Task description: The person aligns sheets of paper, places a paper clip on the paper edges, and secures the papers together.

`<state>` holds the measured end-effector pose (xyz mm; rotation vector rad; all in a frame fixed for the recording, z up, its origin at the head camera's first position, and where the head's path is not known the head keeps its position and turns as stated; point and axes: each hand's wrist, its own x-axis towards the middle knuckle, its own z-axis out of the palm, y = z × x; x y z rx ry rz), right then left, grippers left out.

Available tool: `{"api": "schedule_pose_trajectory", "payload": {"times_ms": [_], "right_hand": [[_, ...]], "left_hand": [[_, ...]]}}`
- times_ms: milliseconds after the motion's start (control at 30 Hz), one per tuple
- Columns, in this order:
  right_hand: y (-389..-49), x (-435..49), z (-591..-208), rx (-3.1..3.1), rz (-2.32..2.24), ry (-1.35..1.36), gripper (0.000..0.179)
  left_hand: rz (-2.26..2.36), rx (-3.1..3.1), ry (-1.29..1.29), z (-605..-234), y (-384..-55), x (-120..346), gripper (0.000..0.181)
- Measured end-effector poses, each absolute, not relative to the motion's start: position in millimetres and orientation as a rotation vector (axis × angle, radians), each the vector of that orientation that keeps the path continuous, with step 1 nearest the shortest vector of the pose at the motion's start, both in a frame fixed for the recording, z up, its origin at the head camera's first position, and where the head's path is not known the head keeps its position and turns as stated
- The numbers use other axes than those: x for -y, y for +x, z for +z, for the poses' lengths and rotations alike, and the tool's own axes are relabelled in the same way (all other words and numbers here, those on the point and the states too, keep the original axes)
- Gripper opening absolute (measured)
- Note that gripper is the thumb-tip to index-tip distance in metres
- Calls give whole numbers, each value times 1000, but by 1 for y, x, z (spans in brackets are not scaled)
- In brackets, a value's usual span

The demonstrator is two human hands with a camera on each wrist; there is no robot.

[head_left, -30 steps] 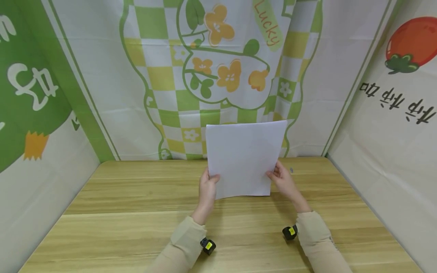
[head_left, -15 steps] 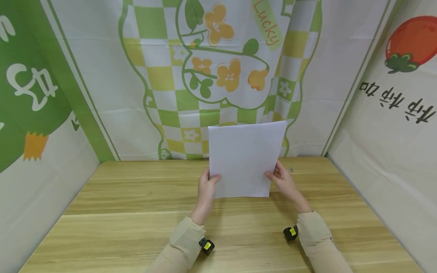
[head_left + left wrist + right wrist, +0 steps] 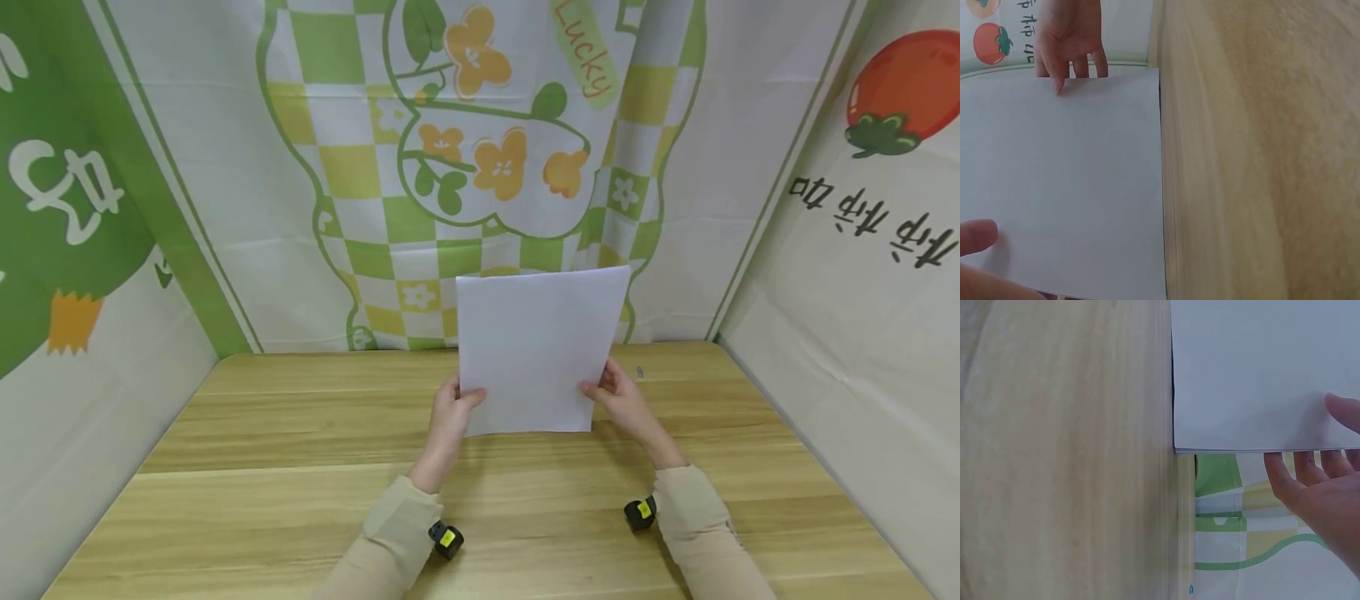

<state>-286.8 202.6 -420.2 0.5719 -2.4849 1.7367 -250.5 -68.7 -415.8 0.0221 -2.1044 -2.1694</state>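
Note:
Blank white sheets of paper [image 3: 536,350] stand nearly upright above the table in the head view, their lower edge toward me. My left hand [image 3: 450,412] grips the left edge, with its thumb [image 3: 977,236] on the near face and its other fingers behind. On the opposite edge, my right hand [image 3: 622,400] pinches the paper the same way. Slightly offset layers show along the paper's edge [image 3: 1229,451] in the right wrist view, so there is more than one sheet. How many sheets there are cannot be told. The far side of the paper is hidden.
The wooden table [image 3: 300,500] reaches back to a patterned cloth [image 3: 360,208]. Printed side cloths stand at the left [image 3: 112,400] and right [image 3: 847,350]. A tiny grey-blue object [image 3: 640,372] lies on the table near the right hand.
My left hand and forearm have shifted slightly left and the paper's lower left corner has moved a little outward. The right hand has hardly moved; both hands keep hold of the paper.

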Motion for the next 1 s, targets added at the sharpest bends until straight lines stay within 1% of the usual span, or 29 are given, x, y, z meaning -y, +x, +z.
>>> {"api": "schedule_pose_trajectory", "payload": {"times_ms": [233, 400, 533, 767, 1000], "right_hand": [[-289, -205, -424, 2528, 1675, 599, 59], [-290, -207, -428, 2588, 1578, 608, 61], [-289, -208, -430, 2619, 1546, 601, 58], [-290, -208, -430, 2610, 1544, 581, 51], [-290, -207, -429, 2634, 1491, 569, 45]], "left_hand": [[-2156, 2145, -3, -417, -252, 69, 41], [-2165, 2179, -18, -408, -247, 69, 45], [-2161, 2204, -19, -403, -244, 69, 46], [-2131, 2233, -17, -417, -249, 70, 41], [-2134, 2241, -11, -419, -250, 70, 37]]}}
